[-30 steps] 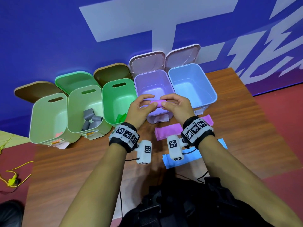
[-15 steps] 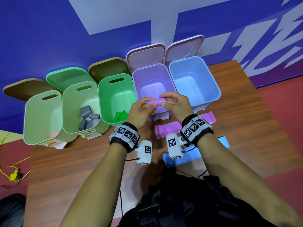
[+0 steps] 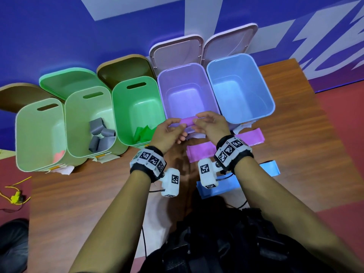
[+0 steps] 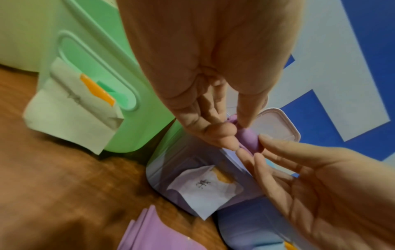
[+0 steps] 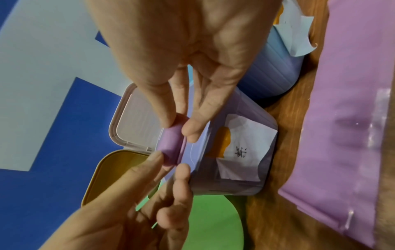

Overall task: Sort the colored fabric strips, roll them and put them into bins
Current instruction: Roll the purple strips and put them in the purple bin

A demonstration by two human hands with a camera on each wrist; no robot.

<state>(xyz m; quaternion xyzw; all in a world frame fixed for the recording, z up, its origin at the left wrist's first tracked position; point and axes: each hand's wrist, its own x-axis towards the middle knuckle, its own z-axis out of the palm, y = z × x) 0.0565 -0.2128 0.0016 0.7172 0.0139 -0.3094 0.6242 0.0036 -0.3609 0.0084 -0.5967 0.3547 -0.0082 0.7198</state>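
Observation:
A rolled purple strip [image 3: 188, 121] is pinched at its ends by both hands, just above the front rim of the open purple bin [image 3: 162, 91]. My left hand [image 3: 180, 124] holds the roll's left end and my right hand [image 3: 197, 119] its right end. The left wrist view shows the roll [image 4: 250, 138] between thumb and fingers of the left hand [image 4: 237, 129]. The right wrist view shows the roll [image 5: 171, 143] under the right hand [image 5: 178, 126]. Flat purple strips [image 3: 201, 152] and blue strips [image 3: 216, 190] lie on the table under my wrists.
The blue bin [image 3: 266, 91] stands right of the purple one. To the left are a green bin [image 3: 118, 107] holding green fabric, a pale green bin [image 3: 69, 119] with grey rolls, and another [image 3: 19, 134] with a pink piece. A yellow cable [image 3: 15, 198] lies off the table's left edge.
Both hands have kept hold of the purple roll and carried it slightly forward, to the purple bin's front rim. The fingers have shifted a little along the roll.

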